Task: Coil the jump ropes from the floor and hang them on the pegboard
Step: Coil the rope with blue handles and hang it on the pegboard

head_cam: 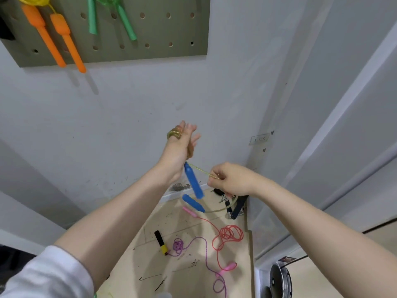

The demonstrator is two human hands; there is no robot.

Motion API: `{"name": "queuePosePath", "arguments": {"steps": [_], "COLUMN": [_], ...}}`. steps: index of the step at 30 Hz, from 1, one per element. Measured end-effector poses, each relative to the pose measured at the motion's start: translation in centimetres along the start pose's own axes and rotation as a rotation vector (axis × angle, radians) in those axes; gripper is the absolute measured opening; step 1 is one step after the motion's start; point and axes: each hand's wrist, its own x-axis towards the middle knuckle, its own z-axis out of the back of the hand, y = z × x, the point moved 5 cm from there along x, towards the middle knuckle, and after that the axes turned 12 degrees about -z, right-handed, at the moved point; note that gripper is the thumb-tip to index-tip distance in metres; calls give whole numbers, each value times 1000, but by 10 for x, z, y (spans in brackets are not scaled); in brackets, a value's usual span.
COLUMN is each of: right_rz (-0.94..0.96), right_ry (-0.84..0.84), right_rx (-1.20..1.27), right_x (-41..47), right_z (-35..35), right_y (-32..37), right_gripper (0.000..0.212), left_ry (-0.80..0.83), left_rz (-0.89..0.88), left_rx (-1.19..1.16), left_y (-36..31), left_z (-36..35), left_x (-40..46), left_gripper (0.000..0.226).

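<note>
- My left hand (181,145), below the pegboard (150,29), has fingers spread, gold rope (174,134) wound round them.
- My right hand (232,179) pinches the rope's free run.
- Risk: spread fingers let loops slip; the dangling blue handle (193,181) may tug them loose.
- Containers: none visible; two ropes already hang on the pegboard, pink rope (227,233) and purple rope (204,254) lie on the floor.

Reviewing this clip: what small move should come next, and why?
Probably another wrap: the right hand pinches the gold rope, which is already looped round the open left hand, and slack still trails to the lower blue handle.
</note>
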Motion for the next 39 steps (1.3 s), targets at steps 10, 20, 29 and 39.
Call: {"name": "queuePosePath", "arguments": {"steps": [10, 20, 29, 39], "right_rz": [273, 66, 277, 290], "right_ry": [-239, 151, -325, 187], "right_rx": [510, 93, -557, 538], "right_x": [-5, 8, -20, -5], "right_z": [56, -20, 24, 22], "right_y": [37, 11, 52, 34], "right_gripper": [19, 19, 22, 26], "left_ry": [876, 296, 488, 804], "left_rz": [477, 185, 187, 379], "left_rx": [-9, -204, 374, -56], "left_y": [5, -20, 3, -18], "left_z": [-22, 0, 2, -27], "left_x": [-60, -13, -30, -47], "left_gripper": [104, 45, 43, 81]}}
